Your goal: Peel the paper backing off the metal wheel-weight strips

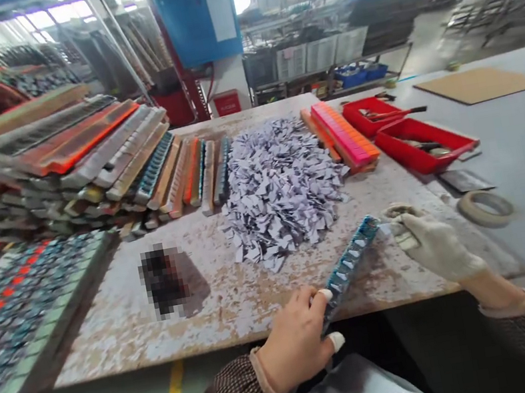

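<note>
My left hand, with white coverings on the tips of the thumb and a finger, grips the near end of a long narrow blue strip. Small white pieces sit in a row along the strip, which slants up and away to the right over the table's front edge. Beyond its far end is my right hand in a whitish glove, fingers curled in a pinch. Something pale shows at those fingertips, too small to make out. A beige ring, like a tape roll, lies just behind the glove.
A heap of white paper-like pieces covers the table's middle. Stacked strips rise on the left, above a rack of blue-green parts. Pink and orange blocks, red trays and a tape roll lie right.
</note>
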The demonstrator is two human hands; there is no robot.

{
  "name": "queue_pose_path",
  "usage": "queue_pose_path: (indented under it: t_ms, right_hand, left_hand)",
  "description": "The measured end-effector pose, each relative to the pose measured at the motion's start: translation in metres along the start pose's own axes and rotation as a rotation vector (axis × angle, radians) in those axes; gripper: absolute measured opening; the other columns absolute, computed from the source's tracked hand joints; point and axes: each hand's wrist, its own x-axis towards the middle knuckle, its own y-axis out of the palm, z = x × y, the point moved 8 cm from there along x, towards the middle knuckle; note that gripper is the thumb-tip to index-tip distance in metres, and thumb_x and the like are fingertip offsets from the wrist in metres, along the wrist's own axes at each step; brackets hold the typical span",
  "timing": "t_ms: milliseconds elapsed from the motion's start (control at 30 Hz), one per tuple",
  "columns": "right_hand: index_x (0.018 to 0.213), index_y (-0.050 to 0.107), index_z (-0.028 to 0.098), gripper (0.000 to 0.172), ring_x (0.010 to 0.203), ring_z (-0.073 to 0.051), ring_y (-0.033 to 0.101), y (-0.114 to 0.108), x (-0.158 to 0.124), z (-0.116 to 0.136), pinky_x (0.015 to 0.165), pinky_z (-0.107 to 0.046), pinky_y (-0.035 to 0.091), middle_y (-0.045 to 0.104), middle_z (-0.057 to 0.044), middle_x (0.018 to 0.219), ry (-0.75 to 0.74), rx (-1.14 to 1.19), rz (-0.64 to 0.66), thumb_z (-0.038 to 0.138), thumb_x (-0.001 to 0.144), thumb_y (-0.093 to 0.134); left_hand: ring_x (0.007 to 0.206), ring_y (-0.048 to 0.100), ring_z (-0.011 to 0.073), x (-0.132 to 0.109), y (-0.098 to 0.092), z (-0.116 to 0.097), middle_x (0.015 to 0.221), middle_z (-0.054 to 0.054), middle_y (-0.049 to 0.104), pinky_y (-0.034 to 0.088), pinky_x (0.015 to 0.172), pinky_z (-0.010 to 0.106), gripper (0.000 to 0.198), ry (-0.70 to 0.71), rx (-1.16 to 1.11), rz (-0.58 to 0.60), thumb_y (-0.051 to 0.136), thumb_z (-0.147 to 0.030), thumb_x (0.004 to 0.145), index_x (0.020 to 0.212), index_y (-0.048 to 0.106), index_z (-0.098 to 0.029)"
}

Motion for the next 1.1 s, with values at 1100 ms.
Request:
queue_pose_path:
  t_ms: [1100]
  right_hand:
    - [0.102,0.069,0.016,0.022,0.119,-0.032,0.064,0.057,0.037,0.012,0.104,-0.050,0.055,0.070,-0.016,0.114,-0.426,-0.342,0.421,0.015,0.090,0.052]
  left_hand:
    - [0.121,0.056,0.0301,0.005,0.014,0.003,0.140,0.012,0.051,0.056,0.103,0.048,0.058,-0.012,-0.024,0.104,0.053,-0.011,0.076,0.133,0.046,-0.021]
